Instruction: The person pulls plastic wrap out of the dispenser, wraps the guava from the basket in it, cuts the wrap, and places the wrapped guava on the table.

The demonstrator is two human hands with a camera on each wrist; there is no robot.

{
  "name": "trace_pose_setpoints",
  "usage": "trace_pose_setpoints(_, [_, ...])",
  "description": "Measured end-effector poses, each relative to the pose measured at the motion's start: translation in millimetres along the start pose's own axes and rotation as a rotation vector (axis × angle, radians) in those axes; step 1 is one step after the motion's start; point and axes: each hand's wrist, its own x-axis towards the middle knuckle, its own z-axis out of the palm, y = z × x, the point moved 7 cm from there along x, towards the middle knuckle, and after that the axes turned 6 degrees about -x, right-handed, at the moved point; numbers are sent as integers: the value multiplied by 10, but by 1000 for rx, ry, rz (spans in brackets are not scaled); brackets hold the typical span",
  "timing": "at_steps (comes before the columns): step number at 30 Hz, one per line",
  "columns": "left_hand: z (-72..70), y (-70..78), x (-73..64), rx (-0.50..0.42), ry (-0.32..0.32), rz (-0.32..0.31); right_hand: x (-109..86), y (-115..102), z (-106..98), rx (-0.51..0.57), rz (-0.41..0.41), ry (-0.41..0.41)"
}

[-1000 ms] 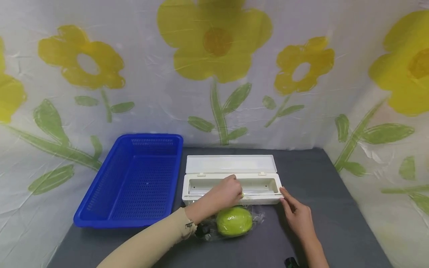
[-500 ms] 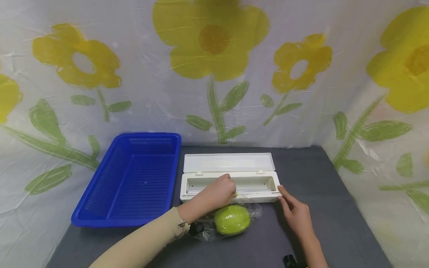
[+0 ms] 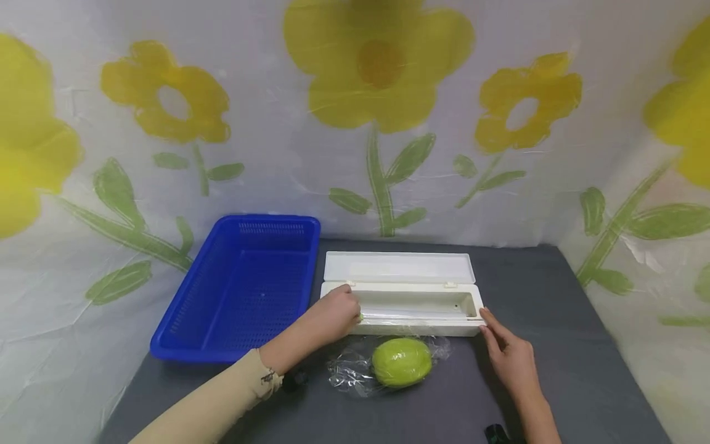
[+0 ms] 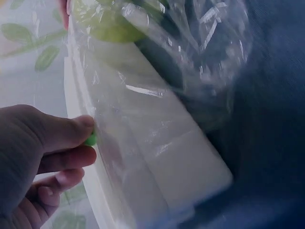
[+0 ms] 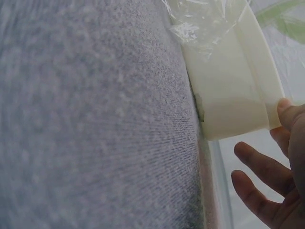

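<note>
A white cling film dispenser (image 3: 418,330) lies on the dark tabletop with its lid (image 3: 399,267) tipped back. My left hand (image 3: 334,314) pinches a small green slide cutter (image 4: 90,139) on the dispenser's front edge, left of its middle. Thumb and finger of my right hand (image 3: 513,361) grip the dispenser's right end, the other fingers spread apart. In front of it lies a smooth yellow-green, rounded fruit-like thing (image 3: 402,362) covered in clear film. Crumpled cling film (image 3: 355,370) spreads beside it and up over the dispenser's front. My left hand hides the dispenser's left end.
A blue perforated plastic basket (image 3: 313,259) stands to the left of the dispenser. Behind the table (image 3: 554,320) hangs a pale sheet (image 3: 266,166) printed with yellow flowers.
My left hand has slid leftward along the dispenser's front edge with the green cutter, uncovering more film left of the fruit-like thing. My right hand keeps its grip. The head view has shifted slightly.
</note>
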Motion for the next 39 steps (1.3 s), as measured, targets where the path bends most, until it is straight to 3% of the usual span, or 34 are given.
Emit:
trace_pose_setpoints(10, [-77, -283, -352, -18, -11, -41, -11, 44, -11, 24, 7, -1])
trace_pose_setpoints(17, [-116, -371, -498, -69, 36, -46, -17, 58, -14, 31, 11, -6])
trace_pose_setpoints(20, [-118, -394, -523, -90, 38, -51, -17, 58, 7, 35, 17, -17])
trace_pose_setpoints(27, [-111, -410, -520, -105, 40, -158, 8, 58, 7, 33, 21, 0])
trace_pose_setpoints(34, [-157, -303, -538, 13, 110, -200, -5, 50, -21, 16, 12, 4])
trace_pose_setpoints(39, [-195, -281, -569, -10, 162, -257, 3, 14, -57, -20, -12, 17])
